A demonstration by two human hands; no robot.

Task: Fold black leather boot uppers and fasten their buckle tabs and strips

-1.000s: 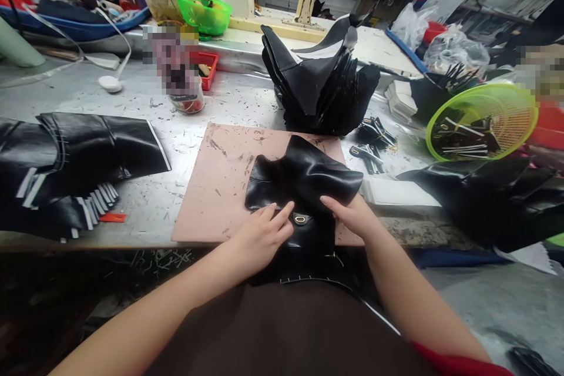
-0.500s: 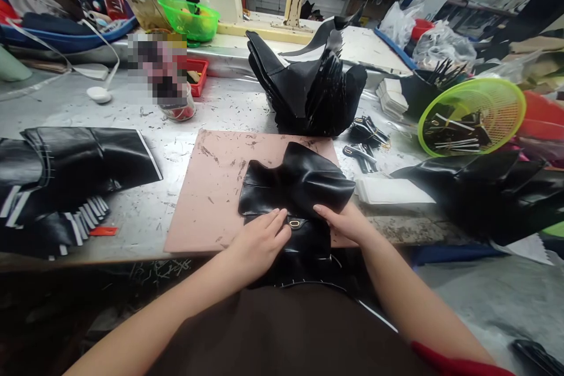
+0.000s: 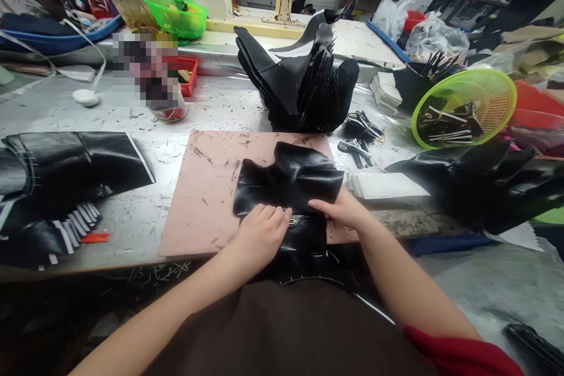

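Black leather piece (image 3: 288, 179) lay on a pink cutting board (image 3: 207, 194), both hands on its near edge.

The left hand (image 3: 259, 229) pressed flat, fingers together, beside a small metal ring (image 3: 292, 222); the right hand (image 3: 339, 211) pinched the folded edge. The piece hung over the front edge of the table (image 3: 132, 223) toward the lap. Behind it stood a stack of black leather cutouts (image 3: 295, 79); black straps (image 3: 359, 135) and a white stack (image 3: 383, 185) lay just right, more black leather (image 3: 66, 170) well left. The board's left half showed bare surface.
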